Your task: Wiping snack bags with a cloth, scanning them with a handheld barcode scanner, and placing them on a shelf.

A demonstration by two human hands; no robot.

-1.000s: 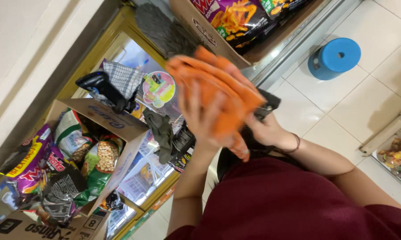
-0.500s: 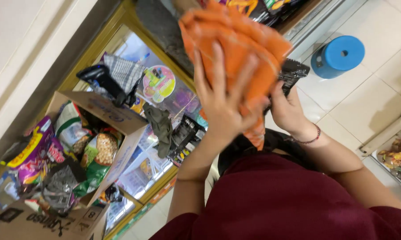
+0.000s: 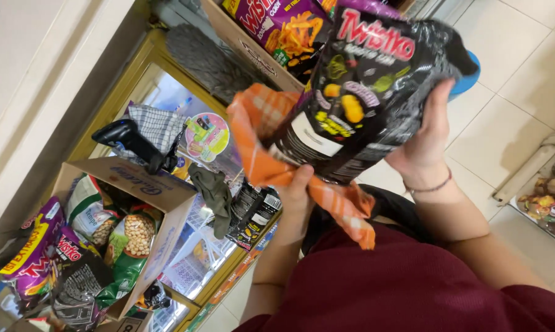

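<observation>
A large black snack bag [image 3: 363, 92] with coloured print is held up in front of my chest. My right hand [image 3: 426, 138], a thin bracelet on its wrist, grips the bag's right side. My left hand [image 3: 297, 187] is under the bag's lower edge and is closed on a bunched orange checked cloth [image 3: 262, 132]. The cloth hangs down to the right over my maroon shirt, and part of it lies against the bag's left side.
Below is a glass display counter with a yellow frame [image 3: 114, 107]. On it stand an open cardboard box [image 3: 157, 193] full of snack bags, a black handheld scanner [image 3: 126, 138] and a grey checked cloth [image 3: 157, 126]. Another box of purple snack bags [image 3: 277, 31] is above. A tray of small goods [image 3: 551, 197] sits at right on the tiled floor.
The orange cloth was spread over the bag under my flat left hand. Now the black bag's face is uncovered and the cloth is bunched in my left hand below it.
</observation>
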